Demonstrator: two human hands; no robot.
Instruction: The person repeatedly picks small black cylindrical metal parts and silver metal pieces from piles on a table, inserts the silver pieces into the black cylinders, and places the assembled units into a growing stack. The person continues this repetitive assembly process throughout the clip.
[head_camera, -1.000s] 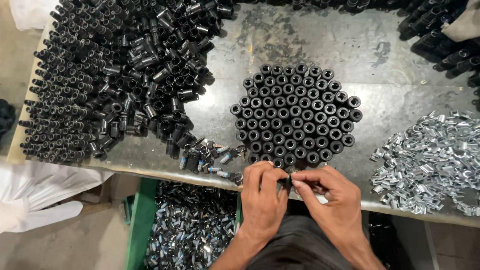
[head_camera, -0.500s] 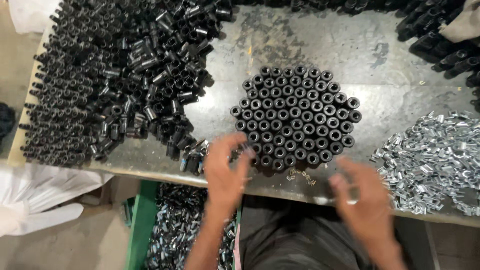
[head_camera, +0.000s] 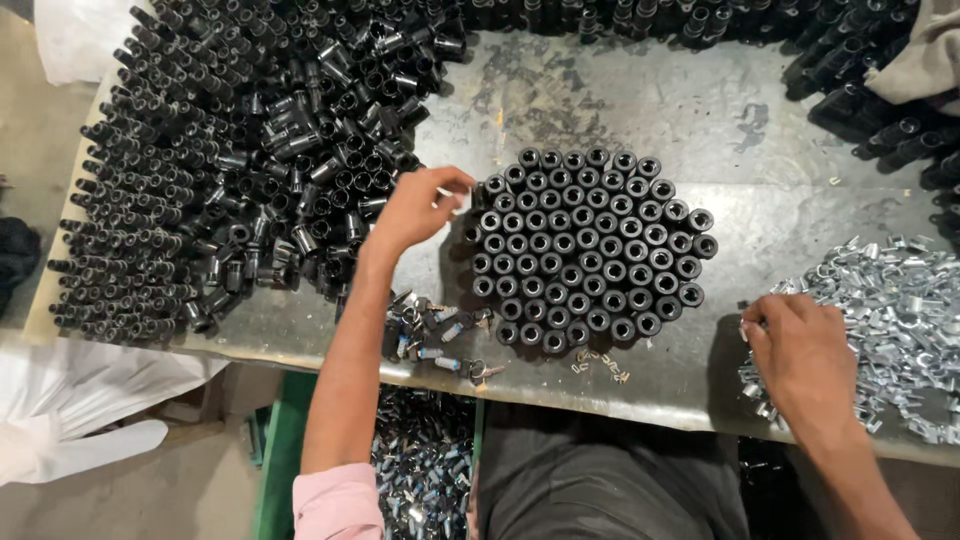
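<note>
Since the earlier frames my hands have parted: a second ago both met at the near table edge below the round cluster, and half a second ago they were spreading. Now my left hand (head_camera: 415, 210) is up at the cluster's left rim and my right hand (head_camera: 800, 355) has swung out to the heap of small silver clips (head_camera: 895, 320).

The left fingers (head_camera: 445, 185) are pinched together, thumb against fingertips, on a small pale piece; it is too small for me to tell what it is. They sit just beside the outermost tubes of the cluster of black tubes (head_camera: 590, 250). The right fingers are curled down into the near-left edge of the clip heap; whether they have closed on a clip I cannot tell, since the back of the hand hides them.

The cluster looks unchanged: short black tubes standing upright, packed tight into a roughly round honeycomb, open ends facing up, on the grey metal table (head_camera: 700, 110). Left of my left fingers lies the big loose pile of black tubes (head_camera: 230, 170), some stacked in rows, some tumbled. Below my left wrist sit a few scattered small parts (head_camera: 440, 335)
</note>
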